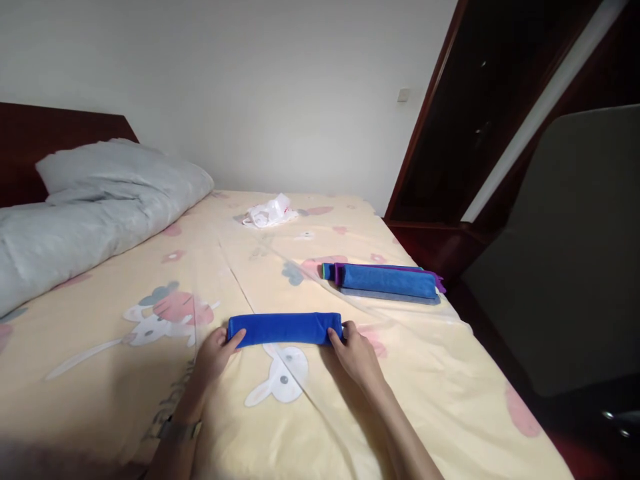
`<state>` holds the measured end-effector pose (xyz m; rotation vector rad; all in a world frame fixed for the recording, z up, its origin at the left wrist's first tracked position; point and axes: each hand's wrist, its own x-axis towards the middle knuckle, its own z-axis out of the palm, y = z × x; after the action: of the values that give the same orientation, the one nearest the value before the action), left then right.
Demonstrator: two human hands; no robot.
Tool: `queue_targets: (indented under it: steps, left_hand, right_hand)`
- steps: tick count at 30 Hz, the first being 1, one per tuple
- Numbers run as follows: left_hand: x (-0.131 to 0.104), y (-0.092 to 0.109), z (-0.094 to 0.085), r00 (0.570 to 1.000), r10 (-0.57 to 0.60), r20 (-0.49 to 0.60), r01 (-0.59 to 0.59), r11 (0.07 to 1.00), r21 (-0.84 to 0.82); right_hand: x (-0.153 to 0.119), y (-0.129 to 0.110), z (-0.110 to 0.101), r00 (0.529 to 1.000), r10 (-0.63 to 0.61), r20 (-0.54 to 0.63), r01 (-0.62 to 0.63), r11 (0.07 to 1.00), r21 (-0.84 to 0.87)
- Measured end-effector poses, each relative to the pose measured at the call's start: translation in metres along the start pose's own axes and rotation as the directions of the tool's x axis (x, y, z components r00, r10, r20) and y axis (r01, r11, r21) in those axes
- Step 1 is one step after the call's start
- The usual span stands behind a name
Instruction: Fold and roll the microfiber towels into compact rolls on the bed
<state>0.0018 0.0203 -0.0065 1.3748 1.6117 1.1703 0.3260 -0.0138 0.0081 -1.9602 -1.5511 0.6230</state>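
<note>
A bright blue cloth [285, 329], folded into a long narrow strip, is stretched between my two hands just over the bed. My left hand [217, 350] pinches its left end, thumb on top and the other fingers behind. At the right end my right hand [354, 350] grips it the same way, with the fingertips partly hidden behind the cloth. Beyond my right hand lies a stack of folded cloths [387, 281] in blue, purple and grey-blue, with a green edge showing at its left end.
The bed [165, 387] has a cream sheet printed with rabbits and carrots. A crumpled white plastic bag [270, 212] lies near the wall. The grey quilt [110, 200] is bunched at left by the dark headboard [65, 130]. A grey panel [575, 253] stands beyond the bed's right edge.
</note>
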Motion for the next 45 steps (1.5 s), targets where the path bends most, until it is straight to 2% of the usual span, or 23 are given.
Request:
queue_targets:
  steps: [2,4,7,9,11,13,16,18,20,22,25,27,29,31,33,34,36,37,39,41,42,43,45]
  left_hand:
    - [-0.001,-0.003,0.002,1.000,-0.016,-0.015,0.015,0.998,-0.067]
    - [-0.001,-0.005,0.003,0.998,-0.051,-0.024,0.047,0.990,-0.136]
    - [-0.006,-0.002,0.007,0.995,-0.083,-0.054,0.067,0.967,-0.247]
    - [-0.011,0.011,0.016,0.996,-0.039,-0.079,0.015,0.957,-0.289]
    - [-0.013,0.035,0.032,0.996,0.072,-0.056,-0.085,0.954,-0.286]
    - [-0.008,0.070,0.058,0.979,0.205,0.009,-0.195,0.943,-0.270]
    - [0.018,0.131,0.118,0.938,0.342,0.051,-0.315,0.907,-0.280]
    - [0.044,0.164,0.166,0.908,0.415,0.050,-0.382,0.872,-0.304]
    - [0.070,0.183,0.214,0.888,0.455,0.060,-0.422,0.861,-0.286]
    - [0.092,0.182,0.254,0.889,0.455,0.053,-0.429,0.867,-0.255]
    - [0.114,0.150,0.294,0.901,0.433,0.020,-0.421,0.886,-0.193]
    - [0.124,0.123,0.309,0.909,0.418,-0.005,-0.413,0.897,-0.158]
    - [0.133,0.103,0.318,0.912,0.411,-0.018,-0.409,0.901,-0.143]
    - [0.141,0.094,0.323,0.913,0.408,-0.011,-0.406,0.903,-0.145]
    - [0.147,0.093,0.326,0.917,0.398,-0.001,-0.393,0.906,-0.157]
    - [0.149,0.095,0.326,0.921,0.390,0.001,-0.384,0.908,-0.166]
    - [0.151,0.098,0.325,0.927,0.374,0.005,-0.366,0.910,-0.195]
    - [0.151,0.100,0.323,0.931,0.366,0.010,-0.356,0.910,-0.212]
    - [0.152,0.101,0.320,0.937,0.348,0.027,-0.331,0.910,-0.250]
    - [0.154,0.099,0.316,0.945,0.323,0.041,-0.299,0.910,-0.286]
    - [0.156,0.098,0.314,0.951,0.308,0.042,-0.281,0.910,-0.304]
    - [0.158,0.096,0.312,0.956,0.290,0.039,-0.263,0.910,-0.321]
    - [0.163,0.092,0.307,0.969,0.245,0.017,-0.224,0.908,-0.355]
  right_hand:
    - [0.003,0.005,0.004,0.998,0.055,0.005,-0.054,0.972,0.227]
    - [0.007,0.008,0.008,0.997,0.080,0.011,-0.076,0.899,0.431]
    - [0.007,0.008,0.006,0.997,0.075,-0.021,-0.051,0.829,0.556]
    - [0.005,0.006,-0.010,0.993,0.072,-0.093,0.004,0.768,0.640]
    - [0.005,0.008,-0.041,0.973,0.068,-0.221,0.112,0.699,0.707]
    - [0.012,0.014,-0.083,0.916,0.063,-0.396,0.253,0.674,0.694]
    - [0.042,0.034,-0.156,0.781,0.029,-0.624,0.415,0.721,0.554]
    - [0.075,0.052,-0.197,0.713,-0.001,-0.702,0.460,0.756,0.466]
    - [0.114,0.072,-0.218,0.682,-0.034,-0.731,0.401,0.853,0.335]
    - [0.152,0.094,-0.217,0.705,-0.069,-0.706,0.245,0.958,0.151]
    - [0.193,0.130,-0.182,0.781,-0.104,-0.616,0.112,0.993,-0.027]
    - [0.208,0.153,-0.153,0.812,-0.121,-0.571,0.092,0.993,-0.080]
    - [0.212,0.172,-0.133,0.820,-0.113,-0.561,0.051,0.991,-0.126]
    - [0.211,0.181,-0.130,0.809,-0.109,-0.577,-0.023,0.976,-0.216]
    - [0.209,0.175,-0.139,0.787,-0.169,-0.593,-0.079,0.926,-0.369]
    - [0.209,0.167,-0.146,0.783,-0.236,-0.576,-0.064,0.890,-0.452]
    - [0.213,0.142,-0.158,0.803,-0.397,-0.443,0.101,0.825,-0.556]
    - [0.217,0.126,-0.161,0.824,-0.466,-0.323,0.230,0.795,-0.561]
    - [0.228,0.095,-0.159,0.857,-0.515,0.018,0.455,0.739,-0.497]
    - [0.241,0.070,-0.147,0.845,-0.408,0.346,0.531,0.720,-0.446]
    - [0.248,0.062,-0.140,0.825,-0.331,0.458,0.535,0.719,-0.443]
    - [0.253,0.056,-0.133,0.803,-0.271,0.530,0.535,0.721,-0.441]
    - [0.262,0.052,-0.122,0.776,-0.219,0.592,0.531,0.733,-0.425]
